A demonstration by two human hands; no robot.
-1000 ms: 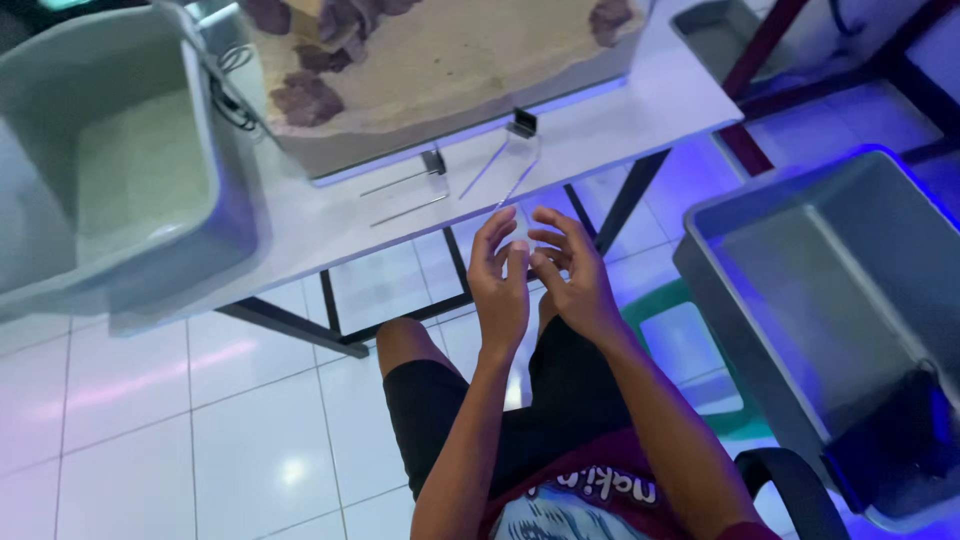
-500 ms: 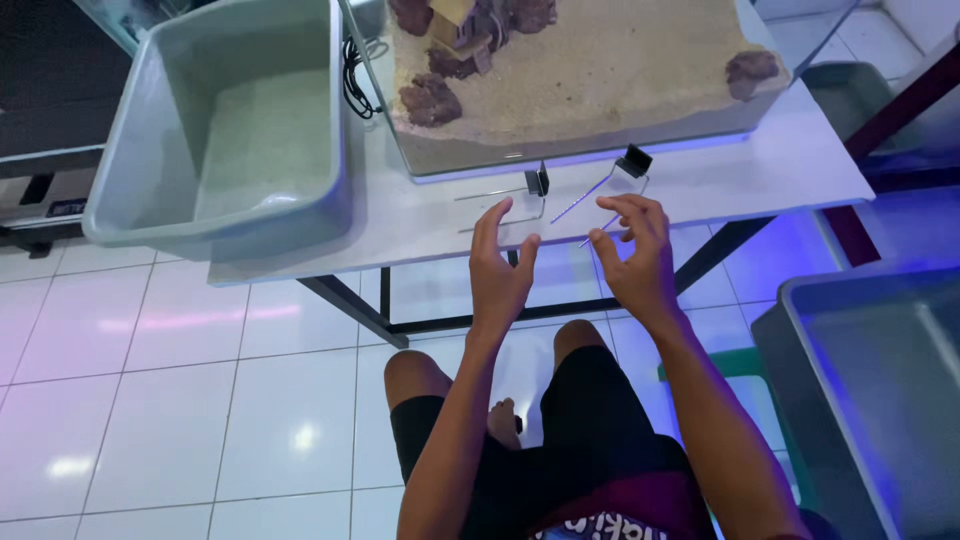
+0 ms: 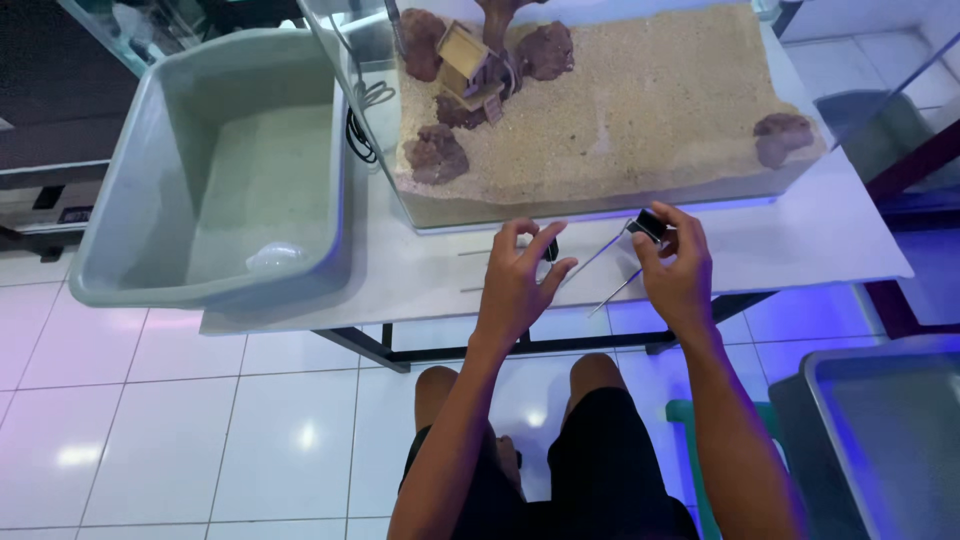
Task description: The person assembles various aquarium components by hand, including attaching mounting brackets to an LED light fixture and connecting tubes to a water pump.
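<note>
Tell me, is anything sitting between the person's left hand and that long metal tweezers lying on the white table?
Nothing visible does. The left hand hovers over the white table right at the black-tipped end of the long metal tweezers. The right hand already pinches the black end of a second pair of tweezers beside it.

It looks like an aquarium workshop or shop: a glass tank (image 3: pixel 600 120) of sand, rocks (image 3: pixel 435 152) and a toy hut sits just beyond the fingers, grey tubs (image 3: pixel 215 170) alongside, white tiled floor (image 3: pixel 180 440) beneath.
</note>
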